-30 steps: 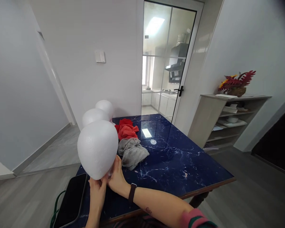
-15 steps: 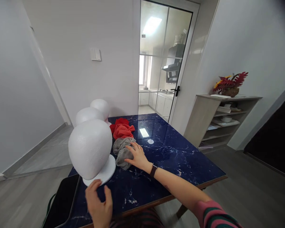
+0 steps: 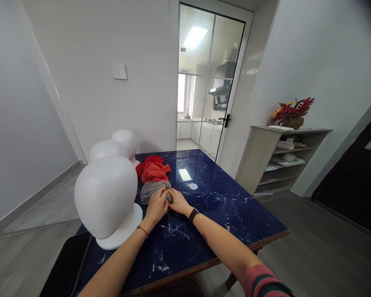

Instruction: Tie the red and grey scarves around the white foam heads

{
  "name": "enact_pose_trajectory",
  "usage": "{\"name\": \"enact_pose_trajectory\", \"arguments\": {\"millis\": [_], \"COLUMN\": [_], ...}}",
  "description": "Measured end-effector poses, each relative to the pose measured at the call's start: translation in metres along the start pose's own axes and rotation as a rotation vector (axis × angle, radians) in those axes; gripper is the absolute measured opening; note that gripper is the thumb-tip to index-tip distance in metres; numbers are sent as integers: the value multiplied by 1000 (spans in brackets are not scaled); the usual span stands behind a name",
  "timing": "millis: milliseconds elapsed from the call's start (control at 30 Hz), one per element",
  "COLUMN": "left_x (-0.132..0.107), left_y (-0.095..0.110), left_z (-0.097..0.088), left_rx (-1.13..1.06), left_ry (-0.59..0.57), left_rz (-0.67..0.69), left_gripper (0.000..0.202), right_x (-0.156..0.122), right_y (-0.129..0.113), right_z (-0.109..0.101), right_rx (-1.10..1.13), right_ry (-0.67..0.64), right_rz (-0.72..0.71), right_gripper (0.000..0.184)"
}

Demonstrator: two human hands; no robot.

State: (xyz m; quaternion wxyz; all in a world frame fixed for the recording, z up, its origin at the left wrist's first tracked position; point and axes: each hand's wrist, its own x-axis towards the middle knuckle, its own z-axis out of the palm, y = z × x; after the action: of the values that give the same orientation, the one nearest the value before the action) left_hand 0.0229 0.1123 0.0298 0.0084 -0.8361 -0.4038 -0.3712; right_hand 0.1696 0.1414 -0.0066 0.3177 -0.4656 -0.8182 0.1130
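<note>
Both my hands are on a crumpled grey cloth (image 3: 148, 190) of soft, plush look, which lies on the table. My left hand (image 3: 158, 203) pinches its near edge. Beside it, nearly touching, my right hand (image 3: 178, 202) has its fingers curled onto the same edge. Part of the cloth is hidden under the fingers. Just behind it lie a coral-red cloth (image 3: 156, 172) and a darker red cloth (image 3: 154, 159), bunched up. To the left stands a white foam head (image 3: 106, 198) on a round base, with two more foam heads (image 3: 108, 149) behind it.
The dark blue marbled table (image 3: 210, 222) has a wooden edge. A black flat device (image 3: 66, 264) lies at its left corner. Behind are a glass door (image 3: 210, 82) and a wall switch (image 3: 120, 71). A shelf unit (image 3: 256, 156) with a flower basket (image 3: 293, 121) stands right.
My left hand has moved from the near table edge, beside the foam head, forward and right onto the grey cloth. My right hand has gone from spread on the cloth to curled around its edge.
</note>
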Motion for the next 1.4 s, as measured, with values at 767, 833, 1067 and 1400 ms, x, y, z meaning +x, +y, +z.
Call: {"name": "enact_pose_trajectory", "arguments": {"millis": [767, 833, 1067, 1400], "left_x": [-18, -18, -18, -17], "left_y": [-16, -16, -18, -16], "left_z": [6, 6, 6, 4], "left_rx": [-233, -234, -230, -230], "left_ry": [87, 97, 124, 128], "left_rz": [-208, -201, -194, -220], "left_gripper": [20, 19, 17, 12], "right_x": [4, 5, 3, 3], "right_y": [33, 33, 31, 30], "right_z": [-8, -8, -10, -11], "right_rx": [589, 609, 638, 643], "right_ry": [508, 500, 471, 453], "right_rz": [483, 488, 488, 481], "right_gripper": [34, 33, 33, 33]}}
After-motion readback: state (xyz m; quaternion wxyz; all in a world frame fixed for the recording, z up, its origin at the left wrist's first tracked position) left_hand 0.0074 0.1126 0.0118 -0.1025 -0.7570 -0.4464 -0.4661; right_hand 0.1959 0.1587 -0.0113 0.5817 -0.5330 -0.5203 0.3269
